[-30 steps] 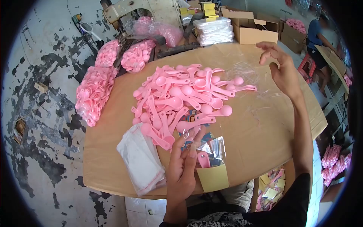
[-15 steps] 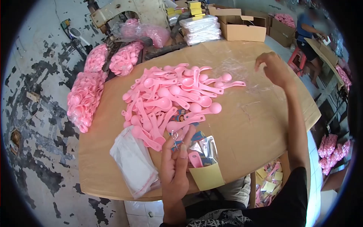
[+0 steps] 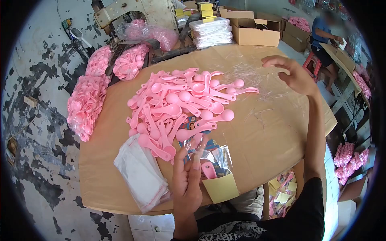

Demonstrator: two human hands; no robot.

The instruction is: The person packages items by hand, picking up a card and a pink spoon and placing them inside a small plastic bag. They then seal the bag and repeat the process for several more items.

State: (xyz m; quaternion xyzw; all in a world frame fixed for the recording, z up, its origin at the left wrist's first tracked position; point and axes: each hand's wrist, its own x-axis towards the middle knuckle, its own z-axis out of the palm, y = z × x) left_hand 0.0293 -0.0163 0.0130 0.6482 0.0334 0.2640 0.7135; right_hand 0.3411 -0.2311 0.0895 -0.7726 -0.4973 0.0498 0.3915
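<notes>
Taking the left fingertips as the centre of the dial, the left hand (image 3: pixel 188 180) is pinching a clear packet (image 3: pixel 223 158) between thumb and fingers; the packet is extending from the grip toward four o'clock, its film catching the light; inside it, the handle of a pink spoon (image 3: pixel 209 170) is showing just beside the thumb, at five o'clock; a yellow card (image 3: pixel 220 188) is hanging at the packet's lower end, farther out at five o'clock and reaching over the table edge; the right hand (image 3: pixel 291 75) is hovering at two o'clock, well apart from the packet, its fingers spreading and curving loosely with the thumb apart; a heap of pink spoons (image 3: pixel 177 100) is spreading at eleven o'clock on the brown table (image 3: pixel 277 136); a stack of clear sleeves (image 3: pixel 140 174) is lying at eight o'clock; thin film scraps (image 3: pixel 249 74) are lying at one o'clock; filled packets (image 3: pixel 283 197) are piling up in a box at four o'clock, below the table edge.
</notes>
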